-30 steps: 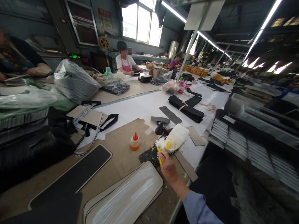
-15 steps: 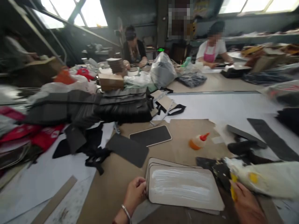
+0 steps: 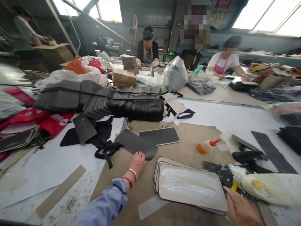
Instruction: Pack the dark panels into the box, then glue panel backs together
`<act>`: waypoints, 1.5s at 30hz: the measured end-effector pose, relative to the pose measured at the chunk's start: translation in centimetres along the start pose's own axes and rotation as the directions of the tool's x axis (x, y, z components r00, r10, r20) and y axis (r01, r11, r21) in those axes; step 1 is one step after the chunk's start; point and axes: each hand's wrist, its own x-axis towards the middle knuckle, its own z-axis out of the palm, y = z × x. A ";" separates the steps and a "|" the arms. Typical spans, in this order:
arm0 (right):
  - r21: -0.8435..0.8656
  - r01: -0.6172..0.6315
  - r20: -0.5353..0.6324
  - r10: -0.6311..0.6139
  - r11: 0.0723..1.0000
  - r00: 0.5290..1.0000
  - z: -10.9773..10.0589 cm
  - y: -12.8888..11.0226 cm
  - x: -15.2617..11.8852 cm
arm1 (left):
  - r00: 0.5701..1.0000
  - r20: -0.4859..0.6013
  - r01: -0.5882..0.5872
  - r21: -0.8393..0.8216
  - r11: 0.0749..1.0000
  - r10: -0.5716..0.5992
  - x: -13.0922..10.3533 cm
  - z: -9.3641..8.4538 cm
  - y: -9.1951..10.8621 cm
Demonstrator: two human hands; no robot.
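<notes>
My left hand [image 3: 138, 163] is closed on the near edge of a dark grey rectangular sheet [image 3: 131, 142], with the fingers on top and the thumb hidden. A second dark sheet with a pale border [image 3: 162, 136] lies just behind it. In front of me is a small fanned stack of beige panels with rounded corners; white streaks of glue cover the top beige panel [image 3: 188, 185]. My right hand [image 3: 241, 205] holds that panel's right edge, partly out of frame. Close beyond it, a yellow handle [image 3: 234, 185] rests by a glue-smeared white bag [image 3: 275, 183].
A squeeze bottle with red tip [image 3: 204, 147] stands tilted behind the panels. Bundled grey sheets [image 3: 136, 103] line the left back. Black scraps [image 3: 107, 147] and a beige strip [image 3: 61, 191] lie left. Co-workers [image 3: 147, 50] sit across the table.
My left hand has left the beige stack and moved up onto the dark grey sheet. My right hand has let go of the yellow handle and come to the panel's edge. The view has shifted.
</notes>
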 end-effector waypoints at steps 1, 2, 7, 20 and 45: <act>0.016 0.007 0.015 -0.008 1.000 1.000 -0.1 -1.7 0.6 | 1.000 -0.006 -0.026 0.005 1.000 0.026 0.2 0.0 -0.4; 0.041 0.001 0.018 -0.002 0.999 1.000 0.0 -3.5 1.2 | 0.999 -0.017 -0.048 0.007 0.999 0.048 0.3 0.0 -0.8; 0.456 -0.497 0.379 0.344 0.739 0.859 0.8 -13.8 5.0 | 0.982 -0.159 -0.103 0.005 0.995 0.103 -0.4 -1.3 -3.0; 0.631 -0.772 0.747 0.213 0.072 0.630 5.3 -28.6 10.3 | 0.867 -0.484 -0.280 -0.276 0.920 0.119 -8.1 -2.4 0.4; 0.639 -0.646 0.670 0.110 0.417 0.734 1.7 -30.9 11.4 | 0.997 -0.026 0.004 -0.928 0.374 -0.076 -9.1 -9.5 0.5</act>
